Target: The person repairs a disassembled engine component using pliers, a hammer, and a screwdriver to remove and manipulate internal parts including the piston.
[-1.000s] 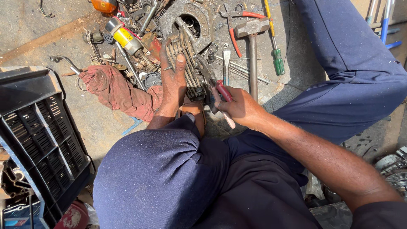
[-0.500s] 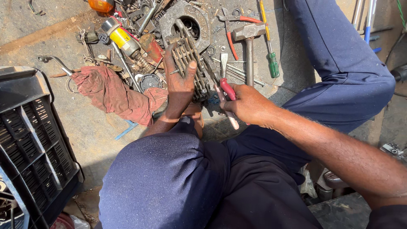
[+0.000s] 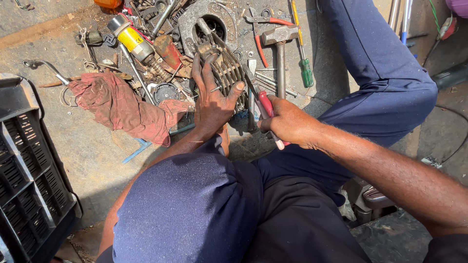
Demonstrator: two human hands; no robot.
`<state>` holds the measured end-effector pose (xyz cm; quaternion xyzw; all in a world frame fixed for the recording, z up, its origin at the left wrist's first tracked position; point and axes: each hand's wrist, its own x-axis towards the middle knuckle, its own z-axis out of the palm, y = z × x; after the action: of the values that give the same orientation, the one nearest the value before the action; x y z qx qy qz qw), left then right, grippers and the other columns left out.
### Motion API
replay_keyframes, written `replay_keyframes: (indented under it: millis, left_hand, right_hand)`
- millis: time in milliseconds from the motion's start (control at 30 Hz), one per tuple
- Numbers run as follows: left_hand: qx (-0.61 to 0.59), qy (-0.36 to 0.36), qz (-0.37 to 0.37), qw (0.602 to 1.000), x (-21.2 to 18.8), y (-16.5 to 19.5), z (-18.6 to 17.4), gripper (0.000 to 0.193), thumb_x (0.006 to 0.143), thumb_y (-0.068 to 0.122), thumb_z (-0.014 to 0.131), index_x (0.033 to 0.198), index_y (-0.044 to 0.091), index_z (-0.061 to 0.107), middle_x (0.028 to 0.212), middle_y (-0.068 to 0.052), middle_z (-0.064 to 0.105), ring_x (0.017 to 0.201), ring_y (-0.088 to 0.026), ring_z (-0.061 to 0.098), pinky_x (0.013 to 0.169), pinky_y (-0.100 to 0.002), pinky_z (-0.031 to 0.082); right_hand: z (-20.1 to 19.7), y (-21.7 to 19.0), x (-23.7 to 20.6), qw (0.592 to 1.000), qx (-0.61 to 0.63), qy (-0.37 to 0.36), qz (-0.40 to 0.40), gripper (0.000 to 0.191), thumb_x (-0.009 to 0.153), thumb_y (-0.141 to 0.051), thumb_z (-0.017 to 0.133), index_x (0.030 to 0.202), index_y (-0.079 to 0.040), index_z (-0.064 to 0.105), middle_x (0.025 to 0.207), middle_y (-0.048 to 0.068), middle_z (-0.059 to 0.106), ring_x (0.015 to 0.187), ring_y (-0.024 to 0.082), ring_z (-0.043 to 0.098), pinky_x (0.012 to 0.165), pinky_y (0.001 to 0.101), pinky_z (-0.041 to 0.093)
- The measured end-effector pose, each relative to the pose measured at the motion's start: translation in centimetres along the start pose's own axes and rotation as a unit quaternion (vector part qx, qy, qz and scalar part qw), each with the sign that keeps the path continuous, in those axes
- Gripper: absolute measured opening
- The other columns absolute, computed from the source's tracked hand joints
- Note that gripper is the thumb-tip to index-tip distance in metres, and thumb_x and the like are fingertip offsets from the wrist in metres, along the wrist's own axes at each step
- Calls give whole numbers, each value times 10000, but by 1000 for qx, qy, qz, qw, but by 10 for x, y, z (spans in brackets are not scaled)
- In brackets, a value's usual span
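Now my left hand [image 3: 212, 100] clamps finned cylinder [image 3: 225, 68], fingers wrapped over fins; right hand [image 3: 287, 122] beside it, fingers pinching red-handled tool [image 3: 265, 104]. Looks heavy, rigid, greasy; grip fins.

Light: strong daylight, warm | Shadows: hard-edged, cast beside the hammer [image 3: 280, 48] and beneath the red rag [image 3: 122, 104] | Glare: mild on the concrete floor [image 3: 58, 29] (top left) | Focus: sharp centre | Edges: slight wide-angle stretch
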<state>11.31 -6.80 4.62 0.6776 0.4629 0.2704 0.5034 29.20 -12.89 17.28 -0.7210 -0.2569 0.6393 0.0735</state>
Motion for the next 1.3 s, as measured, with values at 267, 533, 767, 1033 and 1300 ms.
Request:
replay_keyframes:
  millis: [267, 533, 767, 1033, 1300]
  left_hand:
    - [-28, -7, 34, 999, -15, -42, -3, 1077, 944, 832, 322, 1691, 84, 116, 1720, -284, 121, 1614, -464, 234, 1262, -519, 326]
    - [-125, 20, -181, 975, 39, -80, 3, 868, 1027, 685, 394, 1564, 7, 333, 1531, -263, 350, 1458, -381, 344, 1214, -482, 262]
    - [-194, 81, -111, 971, 42, -50, 9, 726, 1030, 535, 521, 1485, -5, 352, 1423, -262, 465, 1361, -366, 442, 1188, -467, 317]
    - [-56, 90, 63, 992, 101, -50, -34, 776, 1124, 654, 382, 1574, 36, 246, 1579, -256, 348, 1539, -374, 316, 1346, -556, 226]
    - [-353, 28, -167, 920, 134, 8, -59, 1031, 816, 513, 758, 1522, 45, 170, 1420, -282, 434, 1335, -399, 499, 1068, -615, 524]
  right_hand:
    - [14, 35, -1, 997, -51, 35, 42, 341, 908, -183, 667, 1207, -53, 567, 803, 143, 622, 690, 243, 621, 629, 416, 512]
    - [27, 65, 2, 987, -135, 61, -58, 350, 910, -208, 703, 1131, 14, 546, 814, 198, 619, 782, 348, 642, 755, 468, 506]
    - [33, 62, -16, 976, -110, 87, -168, 397, 878, -159, 701, 1185, 7, 512, 809, 222, 598, 761, 391, 622, 743, 484, 493]
    - [19, 29, 16, 941, -90, 131, -300, 430, 869, -70, 684, 1245, 29, 500, 838, 213, 596, 785, 404, 613, 729, 492, 479]
    - [14, 25, 50, 936, -92, 121, -317, 396, 880, -36, 663, 1224, 79, 504, 921, 245, 611, 869, 400, 656, 796, 486, 498]
